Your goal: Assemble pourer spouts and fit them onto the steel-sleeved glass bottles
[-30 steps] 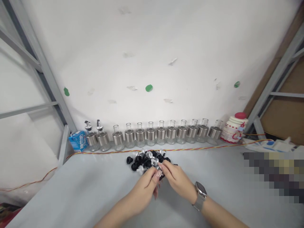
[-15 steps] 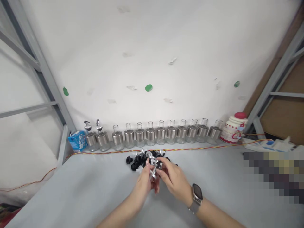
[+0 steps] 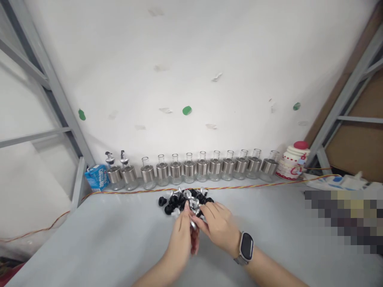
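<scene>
Left hand (image 3: 180, 233) and right hand (image 3: 221, 225) meet at the near side of a heap of black-and-silver stoppers (image 3: 174, 200), mid-counter (image 3: 89, 235). Small silver part (image 3: 193, 225) sits between them: left grip clamped on it, thumb up, fingers curled below. Right grip has thumb against the left hand, fingers bent over the heap's near right edge; can't tell if it's pinching anything, contact is hidden. Behind the heap, a twisted red-yellow wire (image 3: 143, 191) crosses the counter. Beyond it, 10 open bottles (image 3: 202, 164) with steel bands stand upright in a row, plus 2 spouted bottles (image 3: 129, 173) at left, beside a blue carton (image 3: 98, 177).
</scene>
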### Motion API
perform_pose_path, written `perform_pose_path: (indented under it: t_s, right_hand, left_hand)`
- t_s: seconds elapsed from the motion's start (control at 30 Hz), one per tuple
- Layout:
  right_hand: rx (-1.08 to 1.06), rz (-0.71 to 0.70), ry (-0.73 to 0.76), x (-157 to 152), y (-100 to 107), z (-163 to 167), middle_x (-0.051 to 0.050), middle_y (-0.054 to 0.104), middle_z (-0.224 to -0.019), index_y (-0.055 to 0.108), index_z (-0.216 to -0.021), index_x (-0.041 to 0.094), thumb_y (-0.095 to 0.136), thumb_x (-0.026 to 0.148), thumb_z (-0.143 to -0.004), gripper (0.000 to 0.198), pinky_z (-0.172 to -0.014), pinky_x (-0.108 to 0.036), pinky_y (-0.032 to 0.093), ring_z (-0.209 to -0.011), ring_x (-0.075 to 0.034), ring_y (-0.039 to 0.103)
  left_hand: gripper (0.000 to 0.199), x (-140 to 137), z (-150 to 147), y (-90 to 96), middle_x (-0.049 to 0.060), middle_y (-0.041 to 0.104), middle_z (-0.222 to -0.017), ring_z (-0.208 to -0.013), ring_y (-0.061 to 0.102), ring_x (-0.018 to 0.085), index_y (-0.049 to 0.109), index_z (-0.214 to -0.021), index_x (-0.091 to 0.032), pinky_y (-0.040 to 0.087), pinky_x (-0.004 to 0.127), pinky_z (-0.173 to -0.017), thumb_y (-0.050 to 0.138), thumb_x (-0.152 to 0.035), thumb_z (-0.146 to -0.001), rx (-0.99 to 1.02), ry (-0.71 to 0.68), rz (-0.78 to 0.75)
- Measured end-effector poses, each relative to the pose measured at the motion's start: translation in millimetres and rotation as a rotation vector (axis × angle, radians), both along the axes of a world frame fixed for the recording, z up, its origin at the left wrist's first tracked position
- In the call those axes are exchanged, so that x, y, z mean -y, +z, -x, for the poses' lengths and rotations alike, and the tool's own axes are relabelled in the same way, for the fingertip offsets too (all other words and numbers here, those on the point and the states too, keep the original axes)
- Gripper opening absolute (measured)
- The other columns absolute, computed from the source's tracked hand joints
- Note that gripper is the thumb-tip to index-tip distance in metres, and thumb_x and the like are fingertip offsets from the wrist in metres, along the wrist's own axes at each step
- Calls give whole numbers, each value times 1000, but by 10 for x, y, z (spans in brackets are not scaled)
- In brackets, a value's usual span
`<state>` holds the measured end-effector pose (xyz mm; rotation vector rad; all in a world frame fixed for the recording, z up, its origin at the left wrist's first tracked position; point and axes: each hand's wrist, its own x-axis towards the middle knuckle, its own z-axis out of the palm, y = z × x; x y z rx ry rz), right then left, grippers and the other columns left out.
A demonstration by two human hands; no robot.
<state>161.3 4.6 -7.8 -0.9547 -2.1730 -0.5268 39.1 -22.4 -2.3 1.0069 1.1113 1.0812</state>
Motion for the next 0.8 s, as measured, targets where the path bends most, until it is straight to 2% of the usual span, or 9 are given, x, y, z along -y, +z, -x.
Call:
perform_pose_path:
  t_s: [0.1,0.2,0.3,0.43,0.53,0.63,0.73,0.8]
  right_hand:
    - [73,-71,-11,6,-32,63,-5,55,-56,56,-67,14,38,24,-87,29,-53,-30,33,-54,-16,51]
    - [105,-111,4,2,-91,108,-8,60,-62,57,-72,12,34,17,-88,29,-54,-31,35,-57,-17,54]
    - [114,-150,-16,-8,-144,135,-12,63,-68,58,-78,10,29,15,-89,32,-55,-32,38,-59,-18,57]
    - [90,-167,-20,-8,-141,156,-12,65,-69,58,-79,9,27,13,-89,33,-54,-32,39,-58,-19,58]
    - [30,-52,-28,15,-75,161,-10,64,-65,58,-76,12,25,17,-90,36,-54,-29,38,-55,-18,58]
    - [-46,177,-85,49,-4,158,-7,63,-60,57,-73,14,27,29,-90,37,-52,-26,37,-54,-17,59]
    - [-69,359,-126,70,29,149,-7,64,-60,56,-71,15,32,41,-88,39,-50,-25,35,-54,-17,60]
    - [-73,417,-147,69,31,144,-7,64,-60,55,-70,15,31,44,-87,41,-49,-24,34,-54,-17,60]
  left_hand:
    - [45,17,-30,2,-9,34,-32,-23,30,7,38,-59,-20,22,18,-25,32,-62,-73,-71,81,-43]
    - [36,16,-42,-31,-10,31,-33,-24,28,7,37,-62,-21,24,18,-26,34,-54,-76,-111,125,-45]
    - [30,9,-39,-77,-11,31,-35,-26,27,7,36,-64,-22,25,17,-27,34,-48,-79,-135,125,-55]
    - [31,6,-25,-101,-10,32,-40,-29,28,6,37,-67,-21,24,17,-29,33,-48,-80,-150,125,-87]
    - [36,0,-11,-83,-7,36,-47,-38,34,6,40,-66,-19,27,17,-36,33,-51,-80,-98,146,-154]
    - [41,-25,-1,-45,-7,33,-46,-41,34,7,39,-62,-19,26,18,-38,36,-56,-77,-55,171,-165]
    - [49,-68,5,15,-8,28,-38,-33,27,7,36,-55,-20,20,19,-34,28,-64,-74,-48,125,-60]
    - [53,-97,6,53,-7,27,-33,-28,24,7,33,-51,-21,16,19,-31,23,-68,-73,-54,82,24]
